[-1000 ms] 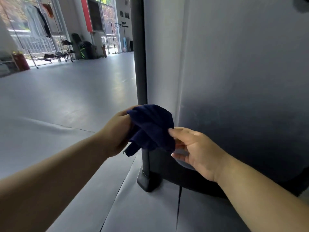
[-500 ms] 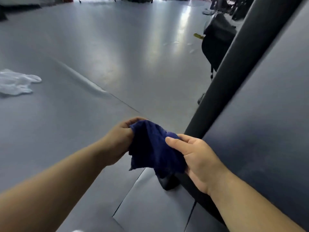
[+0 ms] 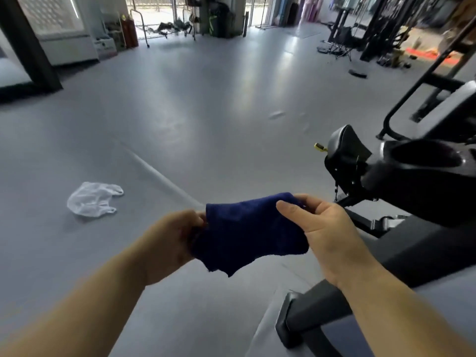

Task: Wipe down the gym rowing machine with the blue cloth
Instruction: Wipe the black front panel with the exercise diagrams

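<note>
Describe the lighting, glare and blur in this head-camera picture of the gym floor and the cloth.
Head view: daylight from the far doors lays pale glare streaks on the floor; same view, the blue cloth is fairly sharp but dark, with little texture showing; the rowing machine on the right looks soft and slightly blurred.

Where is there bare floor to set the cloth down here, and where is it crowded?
Bare floor lies between the plastic bag and the left hand, and ahead of the blue cloth up to the far doorway clutter. Crowded: the right side, where the rowing machine sits beside the right hand.
</note>
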A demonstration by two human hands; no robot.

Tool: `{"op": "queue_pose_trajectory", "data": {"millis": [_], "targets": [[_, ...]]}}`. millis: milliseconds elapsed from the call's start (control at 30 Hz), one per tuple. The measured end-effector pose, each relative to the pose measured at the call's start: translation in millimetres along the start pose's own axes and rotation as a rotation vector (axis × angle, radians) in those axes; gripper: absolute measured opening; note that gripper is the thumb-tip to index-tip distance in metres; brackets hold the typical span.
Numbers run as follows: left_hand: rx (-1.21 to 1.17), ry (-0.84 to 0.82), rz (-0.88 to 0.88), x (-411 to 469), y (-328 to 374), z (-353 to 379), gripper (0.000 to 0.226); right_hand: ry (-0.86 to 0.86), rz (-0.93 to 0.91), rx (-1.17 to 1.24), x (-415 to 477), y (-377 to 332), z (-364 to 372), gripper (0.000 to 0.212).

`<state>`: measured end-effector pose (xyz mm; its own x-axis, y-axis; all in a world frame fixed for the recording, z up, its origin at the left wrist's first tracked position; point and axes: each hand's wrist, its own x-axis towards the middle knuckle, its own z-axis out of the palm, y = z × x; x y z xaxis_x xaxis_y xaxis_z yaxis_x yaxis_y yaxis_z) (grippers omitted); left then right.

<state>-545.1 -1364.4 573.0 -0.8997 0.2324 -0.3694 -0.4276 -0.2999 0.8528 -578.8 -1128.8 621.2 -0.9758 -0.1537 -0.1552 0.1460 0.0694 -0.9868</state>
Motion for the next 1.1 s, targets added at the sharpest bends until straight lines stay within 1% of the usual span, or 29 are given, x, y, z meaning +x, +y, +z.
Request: {"op": "queue_pose_trajectory", "data": {"millis": [33, 67, 100, 167, 200, 233, 300, 333, 400, 433, 467, 533, 567, 600, 667, 700, 767, 833, 867, 933, 1000, 1100], "targets": [[0.014, -0.054, -0.011, -5.5, 24.0, -0.9, 0.039, 0.013, -0.04, -0.016, 1.5, -21.0, 7.8, 0.01], [0.096, -0.082, -0.007, -9.6, 46.6, -1.5, 0.044, 0.012, -0.075, -0.035, 2.3, -41.2, 15.9, 0.012], [0.238, -0.082, 0.017, -13.5, 67.4, 0.8, 0.043, 0.008, -0.102, -0.052, 2.4, -60.1, 24.0, 0.015], [0.476, 0.004, 0.137, -20.5, 105.3, 8.8, 0.027, -0.002, -0.167, -0.081, 2.4, -95.7, 37.1, 0.017], [0.515, 0.074, 0.214, -21.9, 123.1, 12.2, 0.019, 0.004, -0.215, -0.1, 4.2, -112.4, 42.3, 0.018], [0.507, 0.133, 0.283, -22.6, 139.2, 14.0, 0.014, 0.018, -0.266, -0.125, 6.2, -128.1, 46.2, 0.019], [0.433, 0.192, 0.398, -24.0, 168.4, 15.8, 0.014, 0.056, -0.354, -0.199, 13.6, -155.2, 51.1, 0.02], [0.409, 0.181, 0.433, -24.7, 181.3, 15.7, 0.017, 0.075, -0.378, -0.219, 18.0, -166.3, 52.3, 0.02], [0.383, 0.144, 0.433, -23.2, 203.6, 14.5, 0.038, 0.099, -0.363, -0.188, 26.6, -184.8, 52.4, 0.015], [0.355, 0.123, 0.409, -20.7, 213.9, 14.6, 0.045, 0.087, -0.315, -0.12, 30.9, -192.2, 49.6, 0.016], [0.324, 0.1, 0.378, -15.3, 224.0, 14.8, 0.048, 0.041, -0.251, -0.014, 36.2, -198.9, 44.8, 0.022], [0.263, 0.068, 0.3, 0.9, 241.5, 16.7, 0.047, -0.095, -0.129, 0.24, 48.7, -209.6, 33.3, 0.042], [0.251, 0.055, 0.273, 11.6, 250.7, 18.4, 0.045, -0.128, -0.105, 0.312, 56.8, -214.2, 28.1, 0.048], [0.258, 0.034, 0.256, 25.1, 259.7, 19.0, 0.047, -0.119, -0.113, 0.303, 67.8, -217.7, 22.9, 0.049], [0.327, -0.022, 0.23, 57.9, 276.1, 20.8, 0.054, -0.024, -0.166, 0.129, 92.6, -223.6, 13.8, 0.04], [0.402, -0.037, 0.227, 76.4, 283.2, 23.0, 0.057, 0.021, -0.203, 0.046, 106.3, -226.1, 9.6, 0.035], [0.607, -0.047, 0.257, 113.1, 300.0, 32.2, 0.067, 0.051, -0.284, -0.082, 136.3, -235.8, 1.9, 0.033], [0.686, -0.137, 0.328, 147.9, 322.7, 50.2, 0.075, 0.053, -0.355, -0.193, 169.4, -252.7, -5.1, 0.034], [0.691, -0.201, 0.357, 166.2, 334.5, 59.8, 0.072, 0.055, -0.374, -0.241, 185.8, -260.1, -9.8, 0.032], [0.716, -0.287, 0.388, 198.0, 354.9, 75.6, 0.052, 0.069, -0.386, -0.296, 214.9, -272.2, -18.9, 0.029], [0.779, -0.297, 0.412, 233.2, 376.1, 84.9, 0.035, 0.117, -0.401, -0.293, 244.2, -282.2, -28.5, 0.031], [0.783, -0.308, 0.471, 285.0, 400.0, 89.1, 0.017, 0.186, -0.372, -0.24, 284.9, -290.4, -46.2, 0.036]]}}
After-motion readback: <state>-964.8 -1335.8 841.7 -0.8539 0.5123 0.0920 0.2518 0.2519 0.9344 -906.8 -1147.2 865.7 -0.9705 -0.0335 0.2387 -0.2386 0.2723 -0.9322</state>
